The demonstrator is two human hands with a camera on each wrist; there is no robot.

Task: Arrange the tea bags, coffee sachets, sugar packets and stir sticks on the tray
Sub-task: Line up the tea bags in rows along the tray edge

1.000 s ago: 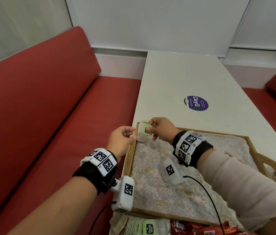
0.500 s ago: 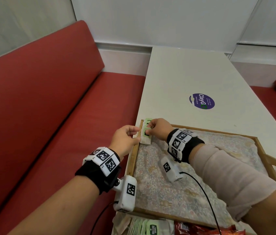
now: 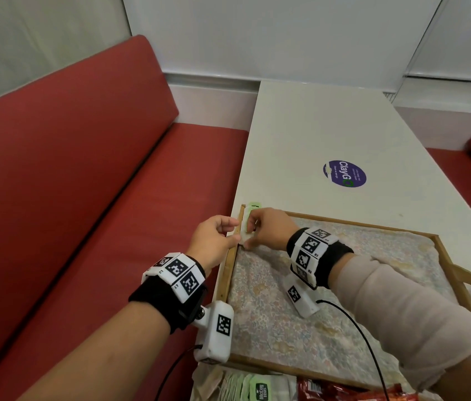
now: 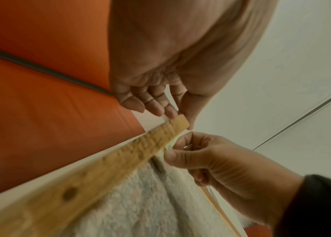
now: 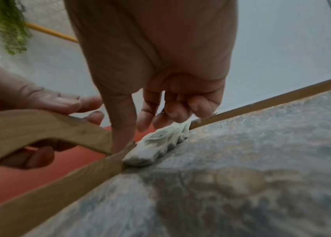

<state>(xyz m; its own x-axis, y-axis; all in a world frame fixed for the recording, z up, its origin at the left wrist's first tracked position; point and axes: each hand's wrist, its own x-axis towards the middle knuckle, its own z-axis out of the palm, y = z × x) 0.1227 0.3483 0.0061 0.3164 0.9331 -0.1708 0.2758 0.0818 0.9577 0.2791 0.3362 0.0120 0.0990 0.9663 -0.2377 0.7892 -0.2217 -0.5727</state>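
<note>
Right hand point(image 5: 160, 96) fingers on tea bags point(image 5: 158, 144), tray point(image 5: 58, 184) corner

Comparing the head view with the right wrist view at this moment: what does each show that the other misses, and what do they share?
Only the head view shows the long white table with its round purple sticker, the red bench seat, and the spare green-labelled tea bags and red sachets at the near edge.

Only the right wrist view shows the small row of white tea bags clearly, standing in the tray's corner under the right hand's fingers.

Both show the wooden tray with its floral cloth liner, the right hand and the left hand at the tray's rim.
</note>
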